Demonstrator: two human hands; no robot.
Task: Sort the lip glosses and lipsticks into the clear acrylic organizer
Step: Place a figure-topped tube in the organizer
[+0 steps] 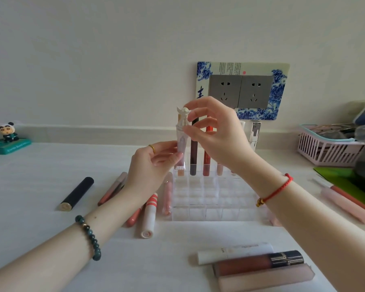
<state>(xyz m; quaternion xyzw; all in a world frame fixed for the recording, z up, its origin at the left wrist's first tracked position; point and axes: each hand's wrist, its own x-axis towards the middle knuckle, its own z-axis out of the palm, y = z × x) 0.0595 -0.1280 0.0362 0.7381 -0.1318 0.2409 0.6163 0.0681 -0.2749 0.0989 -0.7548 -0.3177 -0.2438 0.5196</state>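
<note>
Head view, and both hands are on one piece: a pale lilac lip gloss with a white figurine cap (181,140), held upright over the back-left corner of the clear acrylic organizer (215,209). Right hand (217,135) pinches the ornate cap between thumb and fingers; left hand (154,165), gold ring showing, grips the lower tube. Its base sits at the mouth of a back-row cell, though whether it's seated I can't tell. Standing in that back row just beside it: a dark brown gloss (193,152) and a red-orange gloss (207,152). Front cells hold nothing. Lying on the white table (40,175): a black lipstick tube (77,193) to the left, a white gloss with orange stripes (149,216) just beside the organizer, and a dark-capped brown gloss (259,262) near the front edge.
</note>
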